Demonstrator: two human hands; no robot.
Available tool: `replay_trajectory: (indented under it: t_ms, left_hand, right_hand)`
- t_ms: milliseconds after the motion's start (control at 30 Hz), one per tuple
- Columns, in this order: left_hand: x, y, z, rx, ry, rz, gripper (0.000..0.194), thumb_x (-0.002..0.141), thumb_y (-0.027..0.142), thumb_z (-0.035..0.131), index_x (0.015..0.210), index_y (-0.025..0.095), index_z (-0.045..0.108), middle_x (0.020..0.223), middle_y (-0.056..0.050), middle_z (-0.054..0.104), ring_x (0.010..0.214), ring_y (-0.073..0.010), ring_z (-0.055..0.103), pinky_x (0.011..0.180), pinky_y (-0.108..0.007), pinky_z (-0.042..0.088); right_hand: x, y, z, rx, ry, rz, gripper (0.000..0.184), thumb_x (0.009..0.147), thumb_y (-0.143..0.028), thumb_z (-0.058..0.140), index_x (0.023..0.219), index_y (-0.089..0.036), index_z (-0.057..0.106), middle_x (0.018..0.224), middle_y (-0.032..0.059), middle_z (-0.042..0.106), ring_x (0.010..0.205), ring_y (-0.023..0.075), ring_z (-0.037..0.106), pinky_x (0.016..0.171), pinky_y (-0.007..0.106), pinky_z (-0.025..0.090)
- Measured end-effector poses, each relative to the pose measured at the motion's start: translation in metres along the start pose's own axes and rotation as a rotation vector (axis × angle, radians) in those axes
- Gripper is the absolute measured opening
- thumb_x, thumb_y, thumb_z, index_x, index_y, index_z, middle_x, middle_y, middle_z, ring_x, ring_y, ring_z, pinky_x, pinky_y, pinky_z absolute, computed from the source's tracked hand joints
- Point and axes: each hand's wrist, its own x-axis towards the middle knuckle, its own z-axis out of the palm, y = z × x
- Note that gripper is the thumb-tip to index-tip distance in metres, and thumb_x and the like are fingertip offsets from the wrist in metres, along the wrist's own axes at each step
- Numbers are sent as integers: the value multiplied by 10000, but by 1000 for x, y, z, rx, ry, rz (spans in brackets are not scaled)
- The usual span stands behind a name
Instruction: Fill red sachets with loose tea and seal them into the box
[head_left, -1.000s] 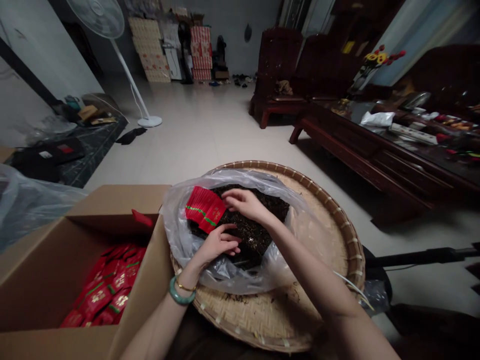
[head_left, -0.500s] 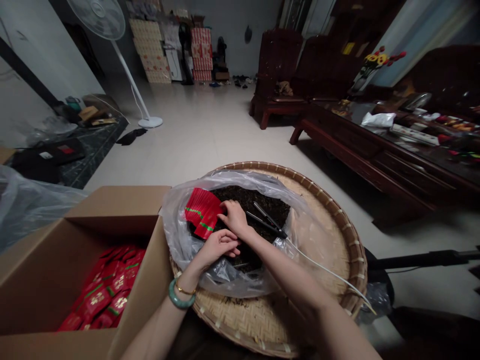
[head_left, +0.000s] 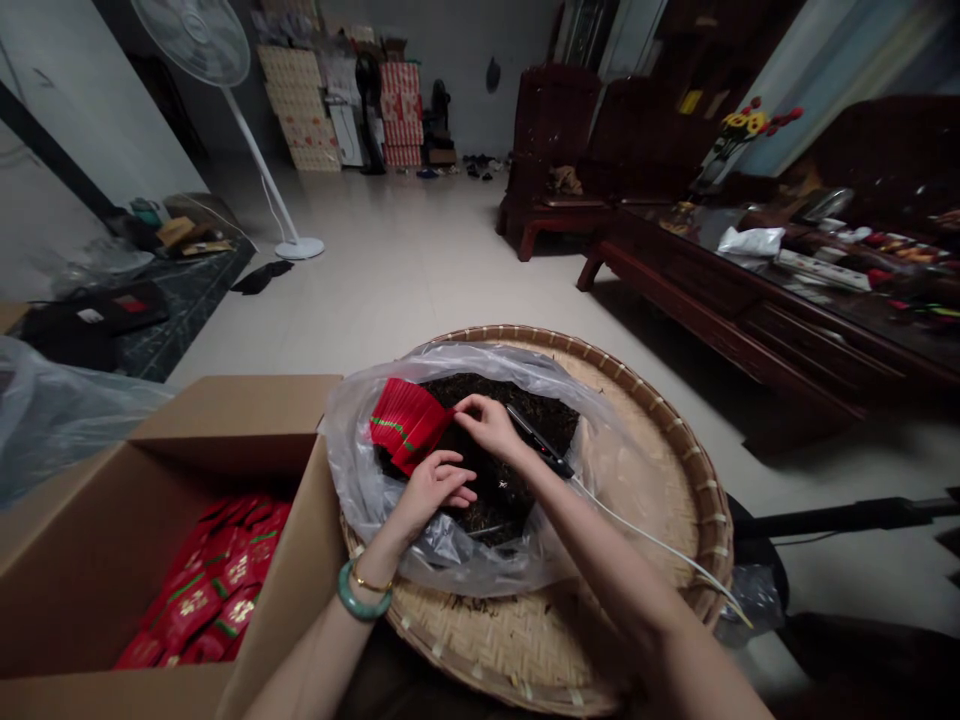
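My right hand (head_left: 489, 428) pinches the edge of a red packet at the right end of a fanned stack of red packets (head_left: 409, 415). My left hand (head_left: 436, 490) is just below, fingers apart and holding nothing. Both are over dark, dry tea leaves (head_left: 480, 505) in a clear plastic bag (head_left: 352, 500) with its mouth spread wide. Partly behind my right hand, a black tong-like tool (head_left: 541, 445) that resembles a hair straightener lies on the leaves, its white cord (head_left: 645, 535) trailing right.
Under the bag is a round woven bamboo tray (head_left: 480, 635). At the left stands an open cardboard box (head_left: 285, 560) with many red packets (head_left: 214, 580) inside. Beyond are a white standing fan (head_left: 259, 150) and, to the right, a dark wooden table (head_left: 720, 300) covered with things.
My right hand has moved a little right and now draws at a packet's edge from the stack. My left hand has barely moved, and the two hands are farther apart.
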Motion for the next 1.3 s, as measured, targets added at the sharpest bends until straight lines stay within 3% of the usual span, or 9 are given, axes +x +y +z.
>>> replay_trajectory:
  t_ms: [133,233,333,433,567,900,1000,1167,1300]
  left_hand:
    - [-1,4,0,-122,66,75,663,660,316,759,1186,196,375,1127,-152,622,721,-189,698,615,-280,550]
    - [-5,10,0,-199,18,137,820,638,280,778,1310,240,309,1205,-137,587,885,-238,685,700,-301,555]
    - [-6,11,0,-192,-43,111,783,633,316,782,1293,186,382,1085,-135,650,870,-260,689,675,-294,559]
    - [-5,5,1,-93,-5,47,564,640,377,767,1073,91,544,955,-151,685,752,-253,705,574,-256,552]
    - [-1,-1,1,-39,27,44,473,645,416,751,937,85,580,867,-126,695,737,-250,707,559,-244,553]
    - [0,-3,0,-40,39,44,454,654,410,745,937,100,571,842,-96,688,742,-248,709,562,-247,557]
    - [-1,-3,-1,-33,31,41,466,659,413,740,958,100,568,889,-114,693,748,-250,709,562,-246,556]
    - [0,-3,0,-17,19,59,492,671,397,734,1032,103,575,991,-145,690,763,-246,708,586,-254,559]
    - [1,-4,0,-43,28,56,527,680,367,737,1106,107,569,1011,-149,691,780,-247,706,623,-279,569]
  right_hand:
    - [-5,-7,-55,325,-121,105,141,731,-285,628,795,-179,561,683,-30,596,597,106,540,600,237,433]
    - [-21,-11,-75,309,-167,142,165,721,-304,646,798,-171,586,677,-23,614,598,107,552,601,235,431]
    - [-39,-14,-69,143,-146,111,127,753,-274,613,822,-171,637,742,10,665,673,142,599,655,265,455]
    - [-51,-18,-52,-89,-41,-10,190,800,-218,557,953,-183,664,903,53,692,808,182,621,743,309,467]
    - [-61,-25,-35,-331,75,-167,310,850,-193,499,1139,-169,608,961,96,666,877,214,579,797,351,463]
    - [-70,-23,-23,-378,214,-290,323,888,-215,481,1195,-203,582,1068,81,651,964,211,542,865,363,462]
    - [-70,-23,-22,-336,217,-290,275,892,-212,479,1133,-225,609,1061,62,653,962,199,546,867,355,454]
    - [-66,-21,-28,-367,245,-137,110,795,-304,638,833,-202,655,845,60,603,820,204,518,724,341,463]
    - [-66,-20,-37,-492,167,-258,133,835,-265,573,749,-189,639,828,85,565,811,212,476,707,348,444]
